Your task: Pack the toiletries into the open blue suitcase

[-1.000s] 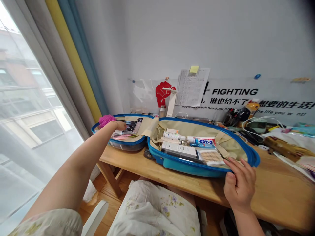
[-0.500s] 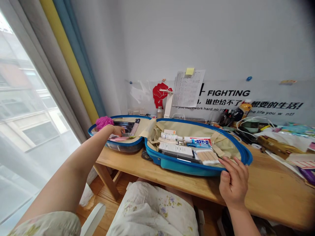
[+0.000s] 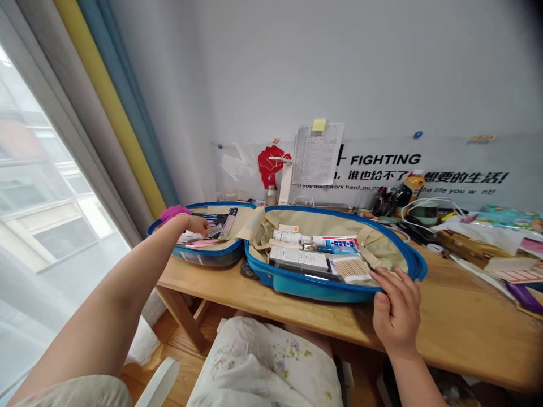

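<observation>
A blue suitcase (image 3: 328, 289) lies opened flat on the desk, its two beige-lined halves side by side. My left hand (image 3: 197, 225) is over the left half, fingers pinched on what looks like a small clear packet (image 3: 212, 230). Around it are a magenta bath puff (image 3: 175, 212), dark packaged items and flat pink items. My right hand (image 3: 397, 310) rests on the right half's front rim with its fingers stretched out, beside a pack of cotton swabs (image 3: 351, 269). A toothpaste box (image 3: 339, 244), a white tube (image 3: 291, 236) and a white box (image 3: 299, 259) lie in that half.
Along the back of the wooden desk (image 3: 458, 322) stand a small bottle (image 3: 271, 195), a white lamp (image 3: 286, 183) and an orange-labelled bottle (image 3: 413, 186). Cables, papers and a brown case (image 3: 469, 247) clutter the right side. A curtained window is at the left.
My left hand has lifted slightly and drawn back a little, and the clear packet at its fingertips shows more plainly. My right hand stays on the rim. The view has shifted slightly.
</observation>
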A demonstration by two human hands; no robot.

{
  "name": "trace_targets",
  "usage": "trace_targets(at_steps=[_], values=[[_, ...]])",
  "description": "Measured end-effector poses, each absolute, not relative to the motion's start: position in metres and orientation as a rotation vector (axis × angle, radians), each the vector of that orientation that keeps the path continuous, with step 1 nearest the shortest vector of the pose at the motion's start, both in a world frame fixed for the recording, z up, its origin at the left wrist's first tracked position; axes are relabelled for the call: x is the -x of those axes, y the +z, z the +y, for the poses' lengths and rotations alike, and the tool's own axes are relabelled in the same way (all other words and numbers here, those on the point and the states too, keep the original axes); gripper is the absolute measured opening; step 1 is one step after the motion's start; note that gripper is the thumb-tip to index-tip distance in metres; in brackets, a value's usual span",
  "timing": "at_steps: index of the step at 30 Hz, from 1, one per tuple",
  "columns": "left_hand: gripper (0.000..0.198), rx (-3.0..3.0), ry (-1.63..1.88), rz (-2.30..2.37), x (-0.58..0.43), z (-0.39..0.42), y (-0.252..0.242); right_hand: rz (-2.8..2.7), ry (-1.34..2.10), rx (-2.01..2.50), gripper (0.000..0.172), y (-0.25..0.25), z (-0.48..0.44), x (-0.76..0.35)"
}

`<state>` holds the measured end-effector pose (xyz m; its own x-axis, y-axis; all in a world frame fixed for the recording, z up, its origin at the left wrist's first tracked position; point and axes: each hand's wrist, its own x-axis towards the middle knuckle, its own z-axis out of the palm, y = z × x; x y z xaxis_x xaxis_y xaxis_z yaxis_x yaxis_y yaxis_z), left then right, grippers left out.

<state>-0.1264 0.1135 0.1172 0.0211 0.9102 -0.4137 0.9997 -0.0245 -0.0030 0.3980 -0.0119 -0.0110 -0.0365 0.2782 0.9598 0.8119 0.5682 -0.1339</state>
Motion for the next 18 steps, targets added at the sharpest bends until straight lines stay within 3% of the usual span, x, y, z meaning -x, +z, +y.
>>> trace_targets(at_steps=[7,13,18], values=[[0.045,-2.426,-0.014,1.963,0.043,0.135,0.164,-1.606,-0.562,0.954,0.031,-0.011,-0.012,-0.398],[0.049,-2.743,-0.247,1.639,-0.072,0.149,0.145,-1.613,-0.569,0.942,0.031,-0.01,-0.012,-0.399],[0.046,-2.738,-0.36,1.575,-0.104,0.156,0.118,-1.617,-0.551,0.947,0.031,-0.01,-0.013,-0.399]])
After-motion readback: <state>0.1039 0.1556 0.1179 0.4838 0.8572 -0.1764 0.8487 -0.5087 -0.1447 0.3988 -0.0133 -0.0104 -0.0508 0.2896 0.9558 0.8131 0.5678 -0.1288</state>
